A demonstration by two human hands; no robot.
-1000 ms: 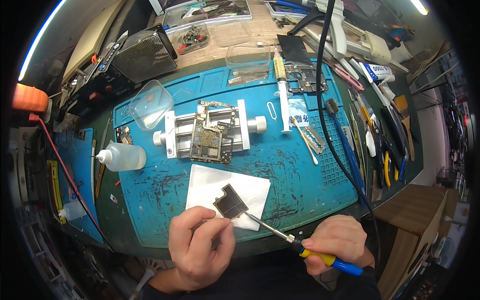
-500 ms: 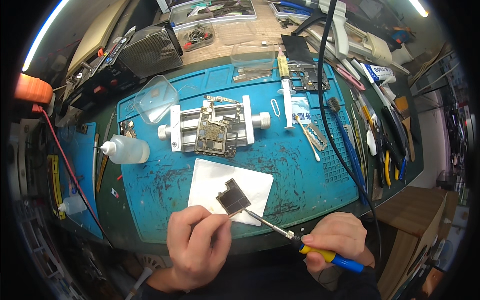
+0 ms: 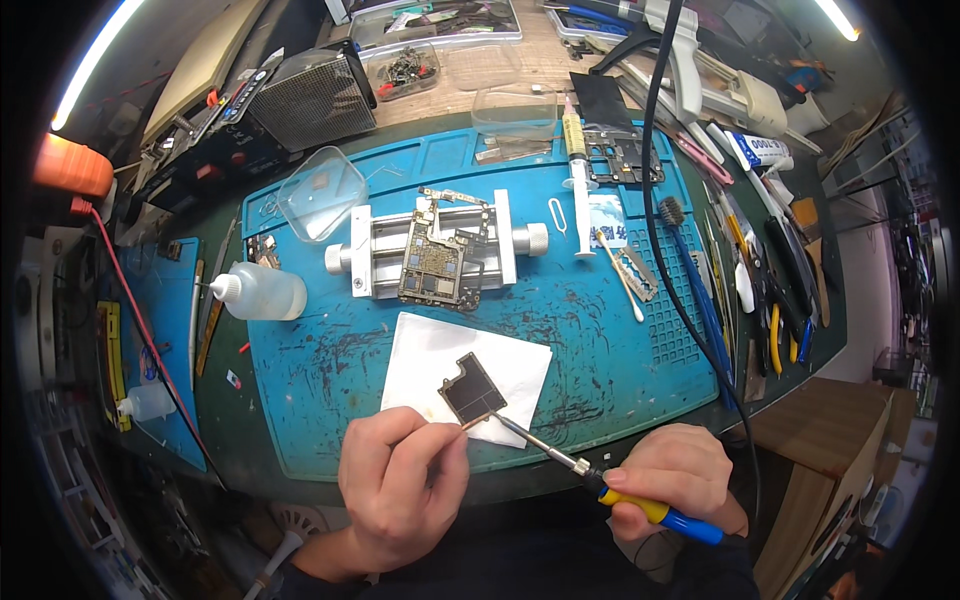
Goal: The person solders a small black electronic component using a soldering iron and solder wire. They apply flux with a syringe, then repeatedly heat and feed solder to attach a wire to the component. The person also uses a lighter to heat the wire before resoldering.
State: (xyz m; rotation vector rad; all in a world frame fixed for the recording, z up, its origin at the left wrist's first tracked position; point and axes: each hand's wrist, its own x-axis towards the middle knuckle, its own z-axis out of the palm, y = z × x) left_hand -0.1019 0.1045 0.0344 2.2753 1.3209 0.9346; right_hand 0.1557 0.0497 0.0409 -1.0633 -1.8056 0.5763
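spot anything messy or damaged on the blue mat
Yes. The blue mat is badly stained: dark scorched-looking smears spread across its front half, around the white tissue. The circuit board sits slightly tilted in the metal clamp. Nothing looks spilled.

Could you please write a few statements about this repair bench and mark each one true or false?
1. The right hand grips a soldering iron. True.
2. The small dark plate lies on the bare mat. False: it lies on a white tissue.
3. The circuit board sits clamped in the metal holder. True.
4. The left hand holds the squeeze bottle. False: it pinches a thin tool at the plate's edge.
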